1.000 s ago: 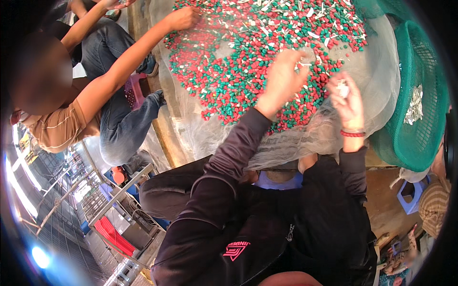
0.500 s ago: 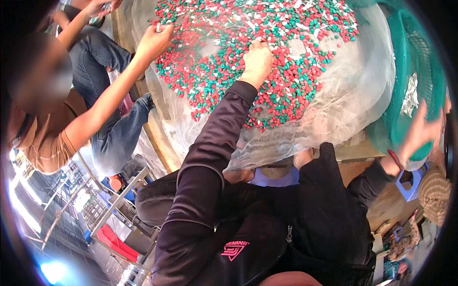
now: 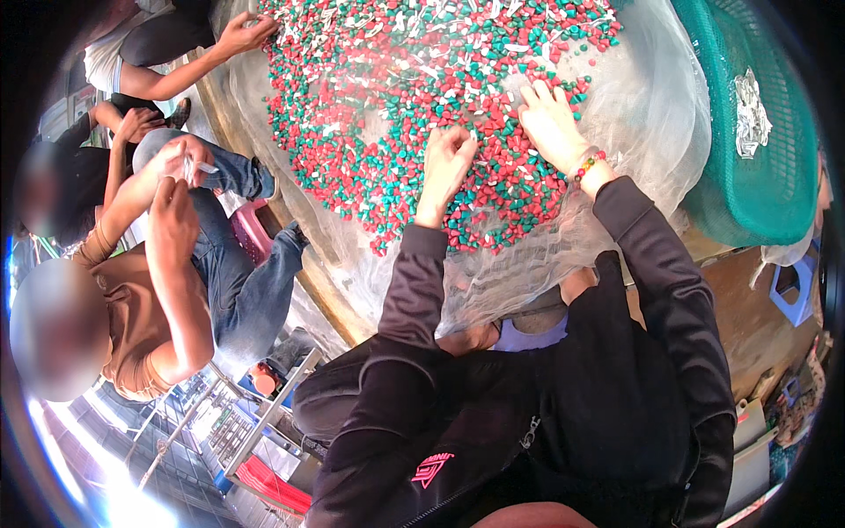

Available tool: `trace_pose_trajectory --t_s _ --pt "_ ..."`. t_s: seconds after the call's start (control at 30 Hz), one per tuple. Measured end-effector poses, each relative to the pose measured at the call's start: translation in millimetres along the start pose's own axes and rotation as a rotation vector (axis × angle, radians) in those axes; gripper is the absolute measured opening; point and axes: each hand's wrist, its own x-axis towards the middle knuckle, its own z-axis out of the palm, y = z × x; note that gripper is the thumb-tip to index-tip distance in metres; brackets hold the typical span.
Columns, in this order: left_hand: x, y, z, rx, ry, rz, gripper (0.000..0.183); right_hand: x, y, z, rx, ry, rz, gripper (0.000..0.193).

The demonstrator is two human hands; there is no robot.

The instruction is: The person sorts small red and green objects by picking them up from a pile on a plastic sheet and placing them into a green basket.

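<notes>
A wide spread of small red, green and white pieces lies on a sheer whitish net sheet. Over its near part is my left hand, thumb and fingers pinched together; a tiny pale bit seems to show at the fingertips, too small to name. To its right, my right hand reaches down to the pieces with fingers apart and nothing visible in them. A beaded bracelet circles that wrist.
On the right stands a green mesh basket with a heap of white strips inside. Co-workers sit along the left edge, one in a brown shirt handling a pale strip. A blue stool stands at the lower right.
My right hand has come from beside the green basket onto the pieces. My left hand has shifted slightly left and down in view. The brown-shirted co-worker's hand has withdrawn from the pile.
</notes>
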Motion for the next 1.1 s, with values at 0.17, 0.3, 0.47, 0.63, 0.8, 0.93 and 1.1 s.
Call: trace_pose_trajectory --t_s 0.17,0.3,0.47,0.63,0.8,0.93,1.1 --pt "-20.1 10.4 -15.5 -0.82 0.048 -0.411 0.018 3.8 0.4 -10.9 0.305 0.088 0.063 0.018" --pt "-17.2 15.6 -28.0 0.254 0.392 0.067 0.015 13.1 -16.5 -36.5 0.818 0.17 0.423 0.032" --pt "-0.4 62.4 -36.8 -0.01 0.307 0.03 0.012 -6.0 -23.0 -23.5 1.751 0.083 0.69 0.012" --pt "-13.0 118.8 -20.1 -0.061 0.096 0.097 0.017 -16.6 -31.4 -35.8 2.267 0.007 0.878 0.036" --pt "-31.0 112.6 3.4 -0.136 -0.002 0.048 0.02 -34.5 -32.2 -48.3 2.648 -0.237 0.807 0.045" --pt "-24.0 97.0 -4.1 -0.17 -0.042 0.119 0.021 -42.2 -41.7 -55.3 2.605 -0.163 1.148 0.049" --pt "39.6 59.8 0.3 0.042 0.059 0.219 0.015 -63.8 -21.1 -25.7 2.412 0.146 1.421 0.015"
